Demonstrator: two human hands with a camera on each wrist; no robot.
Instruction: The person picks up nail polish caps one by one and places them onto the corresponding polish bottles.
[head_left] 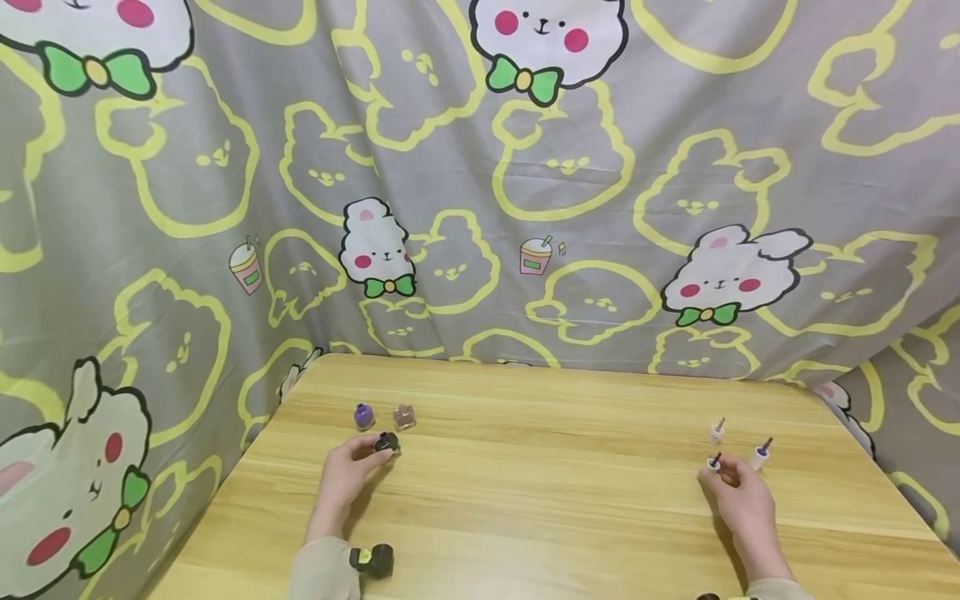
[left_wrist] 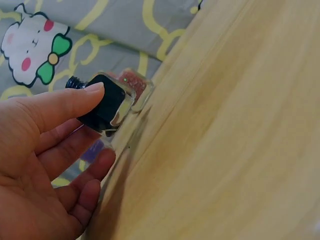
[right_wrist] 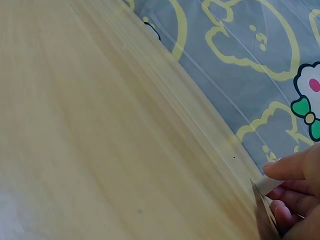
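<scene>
My left hand (head_left: 347,473) pinches an open nail polish bottle (left_wrist: 105,102) of clear glass with dark polish, its threaded neck bare. Just beyond it stand a purple nail polish bottle (head_left: 363,417) and a pinkish glitter one (head_left: 404,417), both without caps. Over at the right, my right hand (head_left: 746,500) pinches a white nail polish cap (right_wrist: 268,184), whose dark brush points up in the head view. Two more white caps stand brush up near that hand: one with a purple brush (head_left: 761,454), the other with a pinkish brush (head_left: 717,431).
The wooden table (head_left: 555,467) stretches between the two hands. Behind it and at both sides hangs a grey curtain (head_left: 465,183) with yellow outlines and white rabbits. A black strap-on device (head_left: 372,561) sits at the left wrist.
</scene>
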